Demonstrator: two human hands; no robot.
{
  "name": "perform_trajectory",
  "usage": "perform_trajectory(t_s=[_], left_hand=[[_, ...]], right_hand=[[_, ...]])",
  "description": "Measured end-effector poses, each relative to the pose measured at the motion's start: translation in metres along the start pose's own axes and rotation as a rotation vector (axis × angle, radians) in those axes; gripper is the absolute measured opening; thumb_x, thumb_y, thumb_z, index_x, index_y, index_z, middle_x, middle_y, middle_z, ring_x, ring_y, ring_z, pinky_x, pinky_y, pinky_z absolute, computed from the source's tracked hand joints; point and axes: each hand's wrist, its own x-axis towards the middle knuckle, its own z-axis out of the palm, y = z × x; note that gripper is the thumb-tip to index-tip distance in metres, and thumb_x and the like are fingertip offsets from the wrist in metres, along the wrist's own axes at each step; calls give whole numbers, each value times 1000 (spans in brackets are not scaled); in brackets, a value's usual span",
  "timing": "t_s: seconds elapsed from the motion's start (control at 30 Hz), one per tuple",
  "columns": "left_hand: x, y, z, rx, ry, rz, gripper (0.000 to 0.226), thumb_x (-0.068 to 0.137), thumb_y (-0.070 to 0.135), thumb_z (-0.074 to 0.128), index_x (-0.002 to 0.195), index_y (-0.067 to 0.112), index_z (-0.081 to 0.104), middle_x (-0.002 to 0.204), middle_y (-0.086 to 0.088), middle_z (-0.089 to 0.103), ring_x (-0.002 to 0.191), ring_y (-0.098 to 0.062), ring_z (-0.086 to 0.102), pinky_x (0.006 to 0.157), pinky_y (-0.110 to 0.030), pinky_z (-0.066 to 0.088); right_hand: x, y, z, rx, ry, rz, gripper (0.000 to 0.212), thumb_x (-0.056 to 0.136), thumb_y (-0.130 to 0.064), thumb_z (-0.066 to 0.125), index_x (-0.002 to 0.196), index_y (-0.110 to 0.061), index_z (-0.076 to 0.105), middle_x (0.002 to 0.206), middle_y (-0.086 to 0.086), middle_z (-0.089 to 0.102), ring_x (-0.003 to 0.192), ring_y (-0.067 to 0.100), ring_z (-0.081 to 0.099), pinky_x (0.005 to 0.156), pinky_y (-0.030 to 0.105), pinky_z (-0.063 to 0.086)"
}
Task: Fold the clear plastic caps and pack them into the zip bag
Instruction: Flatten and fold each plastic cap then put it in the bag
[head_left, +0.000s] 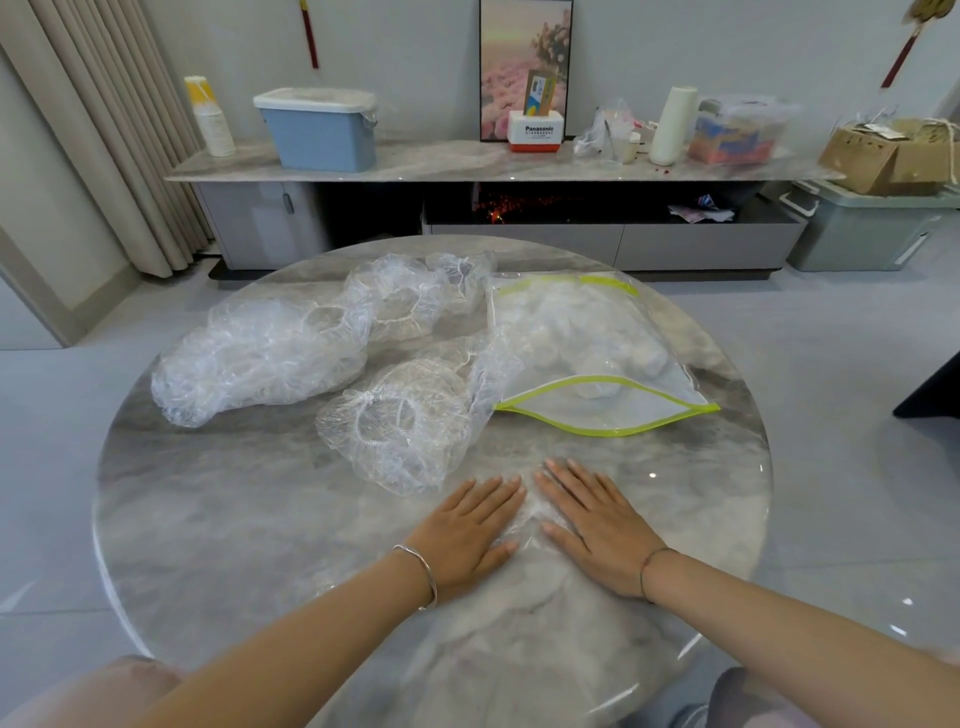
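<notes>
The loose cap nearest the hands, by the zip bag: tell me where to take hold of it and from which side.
Grip the loose cap at its gathered white elastic rim, which faces up and gives a firmer hold than the thin crinkled film. Come from the near side with the left hand, which lies closest; the zip bag crowds its right edge.

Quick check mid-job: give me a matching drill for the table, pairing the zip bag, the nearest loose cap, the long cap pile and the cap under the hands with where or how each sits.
Things:
1. Clear zip bag with green seal
2. Loose crinkled clear plastic cap
3. Long pile of clear caps
4. Flattened clear cap

States:
A. Pressed under both palms
B. Far left of round marble table
C. Mouth open, white folded pieces inside
D. Just beyond left hand

Pairs: 1-C, 2-D, 3-B, 4-A

Right hand lies flat too.
</notes>
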Motion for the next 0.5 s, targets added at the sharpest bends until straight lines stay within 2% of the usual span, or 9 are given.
perform_trajectory(t_s=[0.13, 0.2, 0.27, 0.3, 0.37, 0.4, 0.47, 0.5], left_hand=[[-3, -1, -5, 6, 34, 8, 64, 99, 48, 6, 131, 19, 53, 131, 3, 58, 112, -15, 60, 101, -30, 40], [-6, 1, -12, 19, 122, -7, 67, 99, 47, 7, 118, 19, 65, 118, 2, 65, 98, -15, 63, 91, -26, 38], [-9, 0, -23, 20, 231, -42, 60, 99, 42, 13, 106, 21, 69, 102, 2, 67, 85, -16, 61, 80, -26, 41], [-10, -1, -30, 18, 232, -58, 57, 96, 40, 15, 104, 21, 68, 98, 2, 64, 84, -17, 58, 78, -28, 44], [-14, -6, -43, -21, 154, -80, 69, 84, 43, 7, 114, 18, 63, 108, -1, 58, 97, -21, 50, 88, -33, 41], [-18, -9, -46, -54, 96, -97, 77, 77, 44, 2, 123, 18, 59, 116, -2, 54, 105, -23, 45, 95, -32, 34], [-24, -13, -47, -84, 56, -110, 83, 69, 42, 3, 130, 18, 53, 126, -3, 49, 114, -24, 40, 100, -32, 26], [-27, -13, -47, -77, 62, -101, 83, 66, 42, 6, 131, 18, 52, 129, -2, 48, 118, -24, 39, 103, -32, 25]], right_hand=[[-2, -2, -8, 8, 17, -12, 108, 56, -79, -33, 149, -36, 0, 157, -16, -9, 144, 7, -11, 112, 27, -13], [-5, -6, -16, 26, 97, -45, 102, 68, -75, -27, 149, -31, 14, 158, -12, 4, 145, 9, 1, 112, 23, -12], [-7, -9, -26, 39, 234, -165, 79, 88, -67, -4, 145, -25, 34, 153, -5, 28, 140, 11, 23, 114, 24, -2], [-8, -10, -31, 25, 281, -253, 65, 95, -59, 12, 140, -23, 42, 147, -3, 38, 134, 11, 32, 114, 26, 7], [-9, -10, -34, -48, 274, -439, 49, 94, -45, 38, 135, -21, 48, 139, -3, 48, 125, 10, 40, 109, 28, 21], [-11, -10, -34, -82, 212, -495, 51, 87, -39, 45, 135, -21, 48, 138, -3, 50, 122, 10, 42, 107, 27, 24], [-12, -11, -32, -145, 99, -529, 63, 72, -30, 45, 134, -21, 47, 134, -4, 52, 117, 11, 46, 103, 24, 25], [-12, -11, -28, -183, 96, -531, 65, 68, -28, 42, 132, -22, 50, 131, -4, 55, 113, 12, 50, 101, 23, 26]])
